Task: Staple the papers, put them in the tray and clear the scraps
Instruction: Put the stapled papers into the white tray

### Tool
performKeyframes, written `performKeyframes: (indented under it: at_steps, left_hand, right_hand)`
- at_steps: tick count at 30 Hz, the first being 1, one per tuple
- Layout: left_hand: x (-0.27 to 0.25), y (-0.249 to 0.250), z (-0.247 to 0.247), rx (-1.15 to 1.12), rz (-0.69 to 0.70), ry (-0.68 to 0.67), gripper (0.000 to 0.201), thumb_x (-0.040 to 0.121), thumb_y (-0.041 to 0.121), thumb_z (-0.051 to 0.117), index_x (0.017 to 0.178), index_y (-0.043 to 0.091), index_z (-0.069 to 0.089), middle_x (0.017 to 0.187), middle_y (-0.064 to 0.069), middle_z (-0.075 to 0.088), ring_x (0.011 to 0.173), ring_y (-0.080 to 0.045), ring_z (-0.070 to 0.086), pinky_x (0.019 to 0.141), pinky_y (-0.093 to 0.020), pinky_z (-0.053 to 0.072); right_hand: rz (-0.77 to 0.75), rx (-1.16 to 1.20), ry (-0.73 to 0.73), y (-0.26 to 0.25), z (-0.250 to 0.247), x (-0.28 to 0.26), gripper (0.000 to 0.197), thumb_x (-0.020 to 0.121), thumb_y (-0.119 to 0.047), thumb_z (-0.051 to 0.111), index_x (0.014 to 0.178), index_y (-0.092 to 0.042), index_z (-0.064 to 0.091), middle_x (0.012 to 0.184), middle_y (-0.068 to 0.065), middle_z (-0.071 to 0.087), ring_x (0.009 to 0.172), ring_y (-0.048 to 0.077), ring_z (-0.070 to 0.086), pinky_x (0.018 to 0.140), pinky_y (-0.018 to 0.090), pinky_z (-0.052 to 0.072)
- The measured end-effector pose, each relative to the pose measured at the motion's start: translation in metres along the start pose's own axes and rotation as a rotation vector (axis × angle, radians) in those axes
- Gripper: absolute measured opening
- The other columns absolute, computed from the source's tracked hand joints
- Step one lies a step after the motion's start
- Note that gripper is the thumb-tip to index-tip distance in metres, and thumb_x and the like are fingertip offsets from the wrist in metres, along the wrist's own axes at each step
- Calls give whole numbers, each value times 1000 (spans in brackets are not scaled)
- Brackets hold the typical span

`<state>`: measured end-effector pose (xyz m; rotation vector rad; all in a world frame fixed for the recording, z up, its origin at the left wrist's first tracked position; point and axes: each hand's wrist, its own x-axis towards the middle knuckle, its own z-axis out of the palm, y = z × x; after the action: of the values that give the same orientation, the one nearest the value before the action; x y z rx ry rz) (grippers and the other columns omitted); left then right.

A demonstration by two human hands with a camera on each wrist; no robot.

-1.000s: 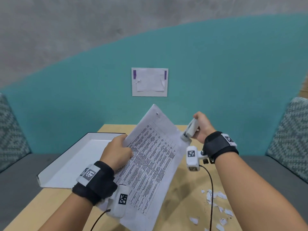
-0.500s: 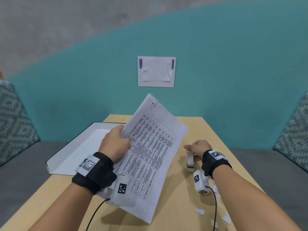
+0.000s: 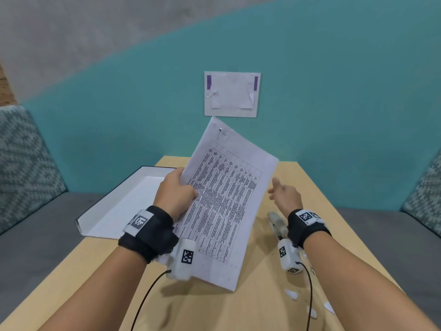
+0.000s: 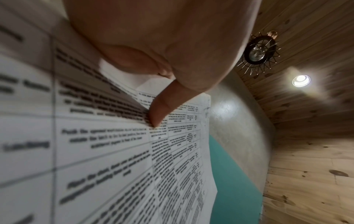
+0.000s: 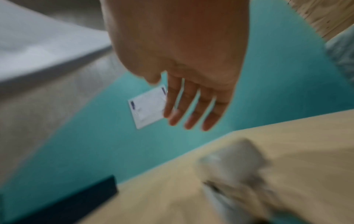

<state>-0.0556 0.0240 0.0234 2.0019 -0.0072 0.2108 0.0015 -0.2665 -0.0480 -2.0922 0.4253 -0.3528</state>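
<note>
My left hand (image 3: pixel 176 189) grips the left edge of a stack of printed papers (image 3: pixel 226 199), held tilted above the wooden table (image 3: pixel 214 302); a staple shows at the top corner (image 3: pixel 220 130). In the left wrist view the thumb (image 4: pixel 159 112) presses on the papers (image 4: pixel 114 151). The white stapler (image 3: pixel 278 224) lies on the table under my right wrist, blurred in the right wrist view (image 5: pixel 235 171). My right hand (image 3: pixel 282 193) hovers above it with straight fingers (image 5: pixel 191 112), holding nothing. A white tray (image 3: pixel 112 211) lies at the left. Paper scraps (image 3: pixel 292 293) lie at the lower right.
A teal wall panel with a taped white sheet (image 3: pixel 231 94) stands behind the table. Grey bench seats with patterned cushions (image 3: pixel 21 163) flank both sides. Wrist camera cables (image 3: pixel 148 295) trail toward me across the table.
My right hand brought the stapler down from the papers' corner, set it on the table, let go and lifted with straight fingers. The left hand kept holding the papers.
</note>
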Motion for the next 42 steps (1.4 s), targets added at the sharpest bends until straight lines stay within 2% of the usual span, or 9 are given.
performKeyframes:
  at_steps: [6,9,11,17,20,24,28,32,42]
  left_hand:
    - [9,3,-7,-198,-28,102,37,81,-5,64,114,12,64,109,-12,75,96,-35,73,82,-52,62]
    - [24,0,-28,-268,-65,186,40,82,-10,66,119,4,58,115,-20,71,89,-34,68,64,-38,55]
    - [34,-5,-45,-318,-108,216,42,84,-12,66,123,1,55,118,-21,68,96,-35,68,79,-47,59]
    - [59,-37,-100,-242,-288,123,32,83,-4,68,114,-8,63,114,-18,61,79,-27,52,70,-32,41]
    - [52,-65,-123,-131,-428,28,9,84,-2,61,80,4,57,85,-11,48,61,-22,35,55,-26,32]
    - [45,-103,-155,-97,-548,14,14,78,-3,58,76,9,52,67,-6,45,52,-22,37,48,-21,30]
    - [90,-167,-186,-52,-563,80,52,39,4,68,91,7,67,87,-14,54,75,-30,49,66,-46,42]
    - [81,-145,-181,132,-462,107,8,72,-1,63,77,5,64,90,-20,58,82,-30,53,74,-40,45]
    - [121,-151,-159,530,-298,123,22,96,0,48,104,4,67,110,-19,69,93,-33,59,91,-38,53]
  right_hand:
    - [-6,618,-546,-66,7,-31,78,86,-83,32,126,-26,67,113,6,75,99,27,72,88,45,55]
    - [-47,527,-629,-82,15,-40,47,84,-39,61,123,-12,57,109,11,62,87,27,63,78,41,53]
    - [-54,390,-672,-87,26,-49,28,85,-13,55,113,-9,55,101,11,54,80,26,56,68,38,53]
    - [-36,391,-605,-101,79,-70,20,92,0,43,101,-13,55,102,10,61,86,28,57,69,32,46]
    - [27,418,-622,-111,106,-77,16,91,2,41,90,-10,52,99,18,60,84,30,57,67,34,43]
    - [111,405,-678,-130,140,-92,25,94,8,35,81,-8,49,80,11,56,61,24,55,41,22,43]
    - [200,425,-709,-143,178,-99,22,92,13,32,90,-3,47,84,15,52,59,24,54,35,18,40]
    - [295,474,-741,-150,197,-106,20,97,5,35,109,-2,49,101,19,60,65,27,58,36,21,47]
    - [359,513,-737,-153,210,-107,38,89,20,46,126,10,52,134,23,56,97,37,62,49,31,60]
